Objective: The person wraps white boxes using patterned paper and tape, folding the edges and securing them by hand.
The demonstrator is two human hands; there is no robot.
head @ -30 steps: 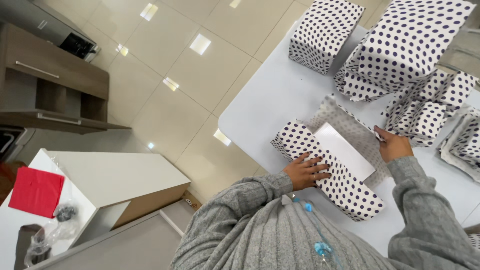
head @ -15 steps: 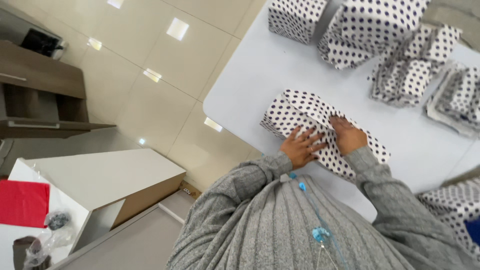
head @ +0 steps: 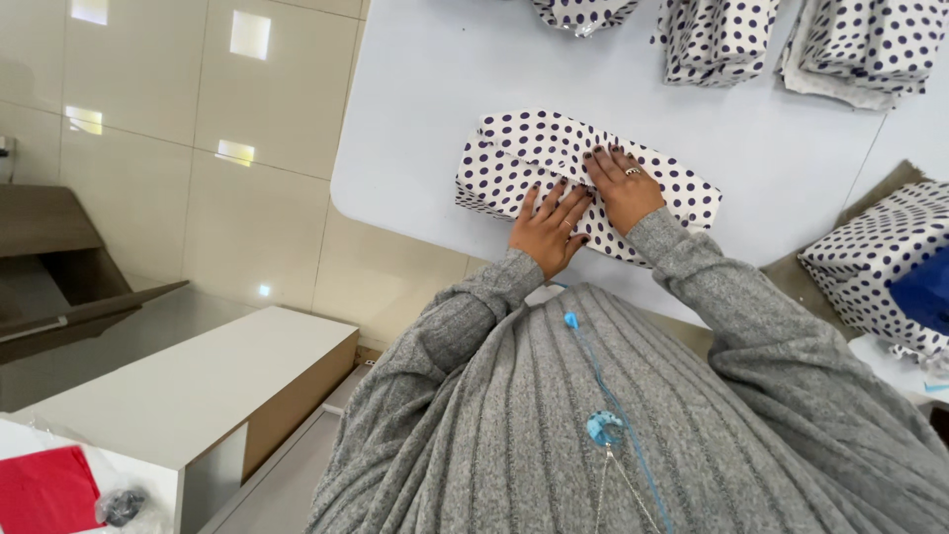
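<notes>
Both hands are pressing flat on a white box-shaped parcel wrapped in dark-dotted paper, which is lying near the front edge of the pale blue table: the left hand is spreading its fingers over the near side of the parcel, and the right hand is lying palm-down just beside it. The step in hand is looking like holding down a folded flap; the next move is likely calling for steady pressure while one hand is freeing itself. More dotted parcels are lying beyond the parcel, well apart.
</notes>
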